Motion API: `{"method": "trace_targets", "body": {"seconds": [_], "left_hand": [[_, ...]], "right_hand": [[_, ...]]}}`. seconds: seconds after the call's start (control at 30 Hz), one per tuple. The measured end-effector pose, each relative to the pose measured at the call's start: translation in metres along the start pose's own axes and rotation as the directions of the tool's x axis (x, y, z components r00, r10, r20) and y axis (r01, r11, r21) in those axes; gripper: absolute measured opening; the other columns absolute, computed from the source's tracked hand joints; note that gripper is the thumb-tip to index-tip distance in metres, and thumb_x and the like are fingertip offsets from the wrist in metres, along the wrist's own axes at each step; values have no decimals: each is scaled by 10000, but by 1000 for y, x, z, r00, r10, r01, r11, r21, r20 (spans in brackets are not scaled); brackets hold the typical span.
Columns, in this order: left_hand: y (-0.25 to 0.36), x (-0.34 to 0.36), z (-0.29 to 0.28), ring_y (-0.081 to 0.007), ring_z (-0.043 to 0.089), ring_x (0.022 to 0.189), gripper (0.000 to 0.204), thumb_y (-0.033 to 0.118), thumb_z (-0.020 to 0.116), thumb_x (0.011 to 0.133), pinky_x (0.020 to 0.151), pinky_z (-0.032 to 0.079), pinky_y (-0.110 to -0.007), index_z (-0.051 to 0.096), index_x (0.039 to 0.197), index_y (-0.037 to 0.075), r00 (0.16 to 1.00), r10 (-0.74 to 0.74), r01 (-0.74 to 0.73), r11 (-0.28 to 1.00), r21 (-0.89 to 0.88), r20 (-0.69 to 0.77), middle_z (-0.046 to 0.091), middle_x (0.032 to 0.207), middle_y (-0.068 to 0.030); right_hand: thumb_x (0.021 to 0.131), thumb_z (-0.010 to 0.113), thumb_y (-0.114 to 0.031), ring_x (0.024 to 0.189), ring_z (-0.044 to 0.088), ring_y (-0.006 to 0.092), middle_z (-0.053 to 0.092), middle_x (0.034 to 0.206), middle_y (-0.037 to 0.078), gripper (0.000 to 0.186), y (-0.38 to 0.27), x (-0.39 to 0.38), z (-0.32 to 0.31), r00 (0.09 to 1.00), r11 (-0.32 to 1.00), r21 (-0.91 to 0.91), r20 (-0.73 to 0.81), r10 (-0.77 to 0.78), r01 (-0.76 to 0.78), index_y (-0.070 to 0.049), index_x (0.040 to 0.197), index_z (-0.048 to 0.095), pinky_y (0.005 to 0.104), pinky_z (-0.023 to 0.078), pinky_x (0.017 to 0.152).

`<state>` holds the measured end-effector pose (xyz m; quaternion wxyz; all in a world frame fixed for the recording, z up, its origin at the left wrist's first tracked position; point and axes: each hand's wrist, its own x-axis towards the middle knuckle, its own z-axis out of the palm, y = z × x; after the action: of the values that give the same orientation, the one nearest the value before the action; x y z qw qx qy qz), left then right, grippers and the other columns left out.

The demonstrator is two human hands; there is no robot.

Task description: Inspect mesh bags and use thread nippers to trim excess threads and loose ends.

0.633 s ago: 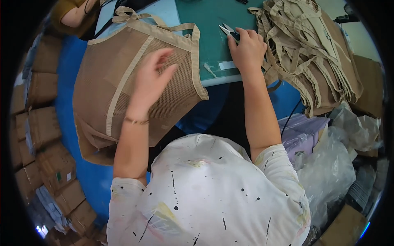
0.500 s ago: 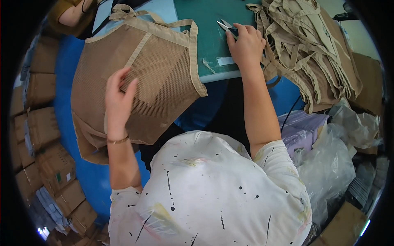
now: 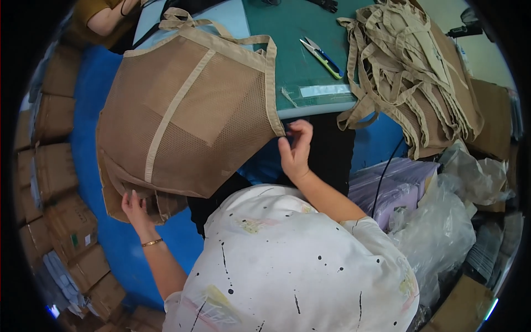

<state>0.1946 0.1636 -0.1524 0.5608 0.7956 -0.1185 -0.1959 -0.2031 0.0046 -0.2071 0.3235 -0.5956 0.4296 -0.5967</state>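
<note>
A large brown mesh piece with beige trim and tie straps hangs from the table edge toward my lap, a beige strip running down its middle. At its lower left edge is my left hand, fingers loosely apart and touching the fold; whether they pinch it is hard to see. My right hand is beside the piece's right corner, thumb and fingers apart, with nothing visible in it. Small thread snips with blue and yellow-green handles lie on the green table mat, away from both hands.
Similar trimmed mesh pieces are piled at the table's right. Plastic bags and purple wrapped goods sit below them. Cardboard boxes stack along the left. Another person's arm shows at the far left.
My right hand has let go of the snips on the mat and come down to the mesh piece's right corner. My left hand has moved down from its middle to the lower left edge.
</note>
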Motion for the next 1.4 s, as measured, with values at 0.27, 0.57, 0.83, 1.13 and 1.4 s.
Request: {"method": "trace_targets", "body": {"seconds": [0.27,0.57,0.83,1.13,1.4], "left_hand": [[-42,-21,20,-190,469,1123,442,367,618,894,987,346,-375,483,1230,115,817,-323,522,766,-376,478,536,1155,-26],[-47,-20,-5,-250,366,1303,526,283,566,929,1072,276,-438,380,1383,95,808,-175,476,757,-449,562,417,1412,-54],[-66,-28,-22,-236,450,1242,506,77,564,891,1041,362,-413,394,1367,95,778,-123,512,692,-508,616,473,1357,-59],[-81,-24,-18,-238,460,1237,572,65,596,862,1046,366,-397,361,1382,86,751,-96,534,671,-515,654,470,1359,-72],[-27,-22,-18,-234,468,1220,618,89,636,852,976,427,-382,337,1393,63,650,-248,572,782,-248,718,474,1339,-95]], "right_hand": [[867,650,-95,892,516,101,530,949,19,287,2,3,-3,823,711,421,211,527,-563,-44,1083,469,243,415,811],[882,644,-253,742,626,148,676,861,97,327,-33,62,-40,377,795,-307,753,539,-524,46,1016,631,282,505,682],[809,669,-141,708,626,262,642,832,109,176,-123,168,-27,700,811,-523,681,212,263,-41,952,647,329,497,617],[808,658,-489,1182,501,329,490,1283,218,679,-50,256,105,754,762,-638,554,353,113,-46,1298,497,399,452,947],[720,698,-574,1113,555,333,528,1234,224,848,-58,251,138,708,610,-771,533,463,182,-28,1323,461,390,462,927]]}}
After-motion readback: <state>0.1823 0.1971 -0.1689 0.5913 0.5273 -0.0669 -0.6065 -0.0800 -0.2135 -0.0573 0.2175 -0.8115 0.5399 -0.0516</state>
